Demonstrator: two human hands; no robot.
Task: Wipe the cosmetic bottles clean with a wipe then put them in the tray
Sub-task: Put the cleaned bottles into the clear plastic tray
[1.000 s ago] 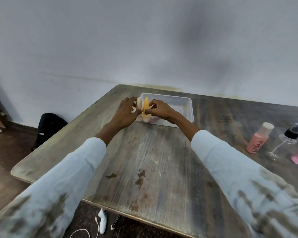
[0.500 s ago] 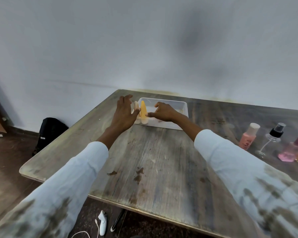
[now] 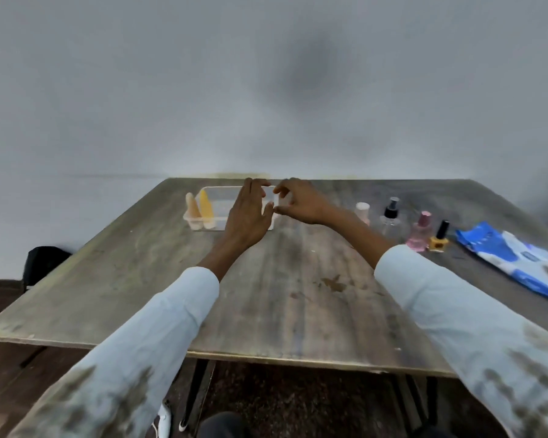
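— Where do the bottles stand?

— Two tapered tubes, beige (image 3: pixel 193 213) and yellow (image 3: pixel 207 209), stand upright at the left end of the clear plastic tray (image 3: pixel 222 192). To its right wait a pink bottle (image 3: pixel 362 212), a clear spray bottle (image 3: pixel 390 216), a pink glass bottle (image 3: pixel 420 233) and a yellow nail polish (image 3: pixel 439 238), then the blue wipe pack (image 3: pixel 513 257).

— And your fingers?

— My left hand (image 3: pixel 249 213) lies open over the tray; my right hand (image 3: pixel 301 200) curls loosely at its right rim, apparently empty. I judge the glass ones small, smooth and slippery; I'd grip their bodies, not the caps.
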